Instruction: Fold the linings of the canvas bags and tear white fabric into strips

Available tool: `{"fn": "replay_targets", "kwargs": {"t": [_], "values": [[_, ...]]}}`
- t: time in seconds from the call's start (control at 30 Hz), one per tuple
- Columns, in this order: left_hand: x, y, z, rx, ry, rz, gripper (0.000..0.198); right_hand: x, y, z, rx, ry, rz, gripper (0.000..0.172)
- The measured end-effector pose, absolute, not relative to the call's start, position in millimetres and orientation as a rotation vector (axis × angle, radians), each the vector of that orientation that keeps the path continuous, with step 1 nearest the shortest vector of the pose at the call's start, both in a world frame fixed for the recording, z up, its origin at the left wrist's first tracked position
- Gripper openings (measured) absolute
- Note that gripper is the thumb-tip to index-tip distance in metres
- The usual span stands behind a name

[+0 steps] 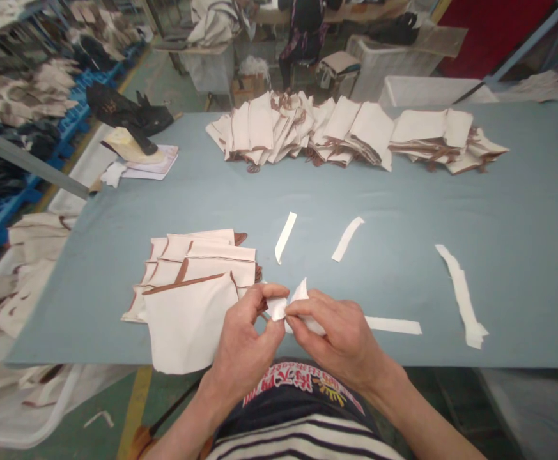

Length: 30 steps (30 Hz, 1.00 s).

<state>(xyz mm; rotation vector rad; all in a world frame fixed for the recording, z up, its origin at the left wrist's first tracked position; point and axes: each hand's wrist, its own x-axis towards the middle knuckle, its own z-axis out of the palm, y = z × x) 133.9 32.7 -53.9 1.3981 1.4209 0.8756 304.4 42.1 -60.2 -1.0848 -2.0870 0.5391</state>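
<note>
Close in front of my body, both hands meet over the table's near edge. My left hand (254, 329) pinches a small white paper piece (277, 308) between thumb and fingers. The fingertips of my right hand (336, 329) are closed on a white strip (300, 291) right beside it; whether the two pieces are joined I cannot tell. Just left of my hands lies a stack of cream fabric pieces (192, 319) with brown edging. A flat white strip (394, 325) sticks out past my right hand, its other end hidden.
Two short white strips (286, 237) and a longer crooked strip (463, 297) lie on the blue-grey table (379, 198). Piles of cream fabric pieces (355, 128) line the far edge. Papers (151, 163) and a black cloth item (130, 112) sit far left. A person (305, 32) sits beyond.
</note>
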Motion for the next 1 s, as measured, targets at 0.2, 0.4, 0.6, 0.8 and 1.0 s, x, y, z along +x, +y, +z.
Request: {"fn": "replay_targets", "kwargs": {"t": [0.2, 0.4, 0.6, 0.8, 1.0], "values": [[129, 38, -53, 1.463, 1.357, 0.776, 0.015, 305, 41, -61, -1.156, -1.94, 0.678, 0.014], [117, 41, -49, 1.361, 1.282, 0.587, 0.018, 308, 46, -61, -1.46, -1.441, 1.335, 0.016], [112, 43, -48, 1.278, 1.298, 0.567, 0.016, 307, 48, -69, -1.456, -1.31, 1.578, 0.018], [108, 51, -48, 1.302, 1.26, 0.44, 0.012, 308, 46, -74, -1.351, -1.156, 1.882, 0.018], [81, 63, -43, 1.238, 1.136, 0.332, 0.008, 330, 59, -78, -1.322, -0.838, 1.86, 0.03]]}}
